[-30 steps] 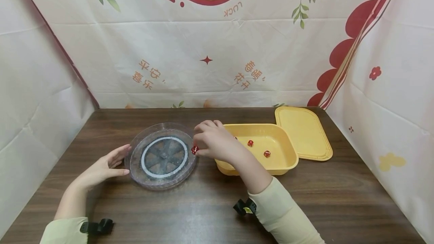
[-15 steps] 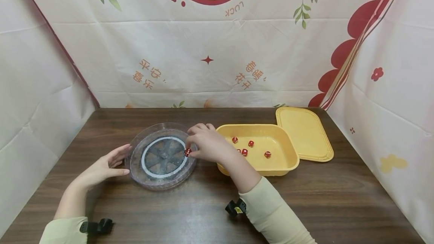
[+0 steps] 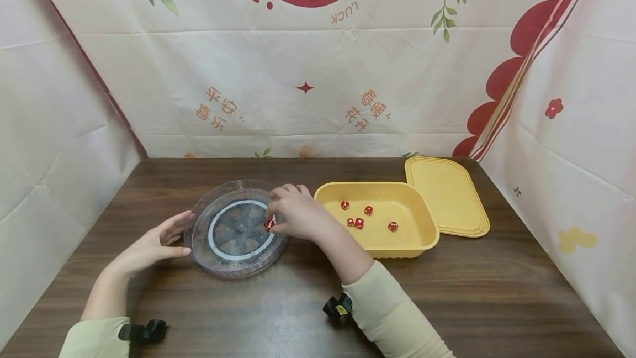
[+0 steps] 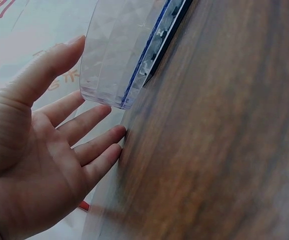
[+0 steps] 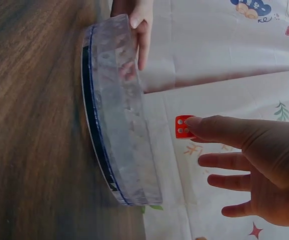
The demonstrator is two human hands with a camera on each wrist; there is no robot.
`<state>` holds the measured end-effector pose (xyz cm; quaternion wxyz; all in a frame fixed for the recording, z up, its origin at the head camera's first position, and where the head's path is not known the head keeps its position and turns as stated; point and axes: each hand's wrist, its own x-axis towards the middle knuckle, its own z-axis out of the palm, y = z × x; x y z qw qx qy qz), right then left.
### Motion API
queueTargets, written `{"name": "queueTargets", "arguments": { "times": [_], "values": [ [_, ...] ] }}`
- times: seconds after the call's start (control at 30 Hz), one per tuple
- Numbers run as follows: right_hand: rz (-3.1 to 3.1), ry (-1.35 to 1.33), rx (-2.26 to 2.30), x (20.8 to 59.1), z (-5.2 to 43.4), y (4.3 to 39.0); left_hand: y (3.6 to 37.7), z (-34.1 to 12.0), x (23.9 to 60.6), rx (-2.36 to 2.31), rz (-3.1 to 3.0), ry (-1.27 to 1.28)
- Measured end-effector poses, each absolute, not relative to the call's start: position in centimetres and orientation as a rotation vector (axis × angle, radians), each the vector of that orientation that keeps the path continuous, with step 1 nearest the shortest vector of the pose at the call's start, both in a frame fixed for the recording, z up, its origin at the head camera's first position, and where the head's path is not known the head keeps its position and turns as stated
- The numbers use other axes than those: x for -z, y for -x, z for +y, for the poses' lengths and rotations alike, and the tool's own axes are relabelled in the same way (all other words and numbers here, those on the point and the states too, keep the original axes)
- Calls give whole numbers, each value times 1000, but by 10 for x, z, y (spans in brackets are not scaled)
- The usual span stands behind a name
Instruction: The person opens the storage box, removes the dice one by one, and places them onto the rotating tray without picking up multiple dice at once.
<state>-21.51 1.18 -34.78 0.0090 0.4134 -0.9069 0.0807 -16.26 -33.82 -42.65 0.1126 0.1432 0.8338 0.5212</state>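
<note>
My right hand (image 3: 298, 214) pinches a red die (image 5: 184, 127) with white pips between thumb and forefinger, its other fingers held out. In the head view the die overlaps the right side of a round, clear-walled container (image 3: 240, 231) with a dark bottom and a white ring; the right wrist view shows it just above the rim. My left hand (image 3: 158, 243) rests at the container's left side, thumb and fingers spread, fingertips right at the clear wall (image 4: 112, 55).
A yellow tub (image 3: 407, 245) with several red dice (image 3: 369, 210) stands to the right. Its yellow lid (image 3: 447, 198) lies behind it at the right. A printed white cloth (image 3: 305, 59) hangs behind the wooden table (image 3: 472, 303).
My right hand has carried the die leftward from between the tub and the container to over the container's right side, uncovering more dice in the tub. The left hand stays put.
</note>
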Motion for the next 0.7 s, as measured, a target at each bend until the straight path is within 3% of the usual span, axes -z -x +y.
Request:
{"name": "queueTargets", "arguments": {
  "times": [0.7],
  "values": [
    [-2880, -1252, -330, 365, 11, 214, 163, -338, 427, -1529, 2444, -433]
  ]
}}
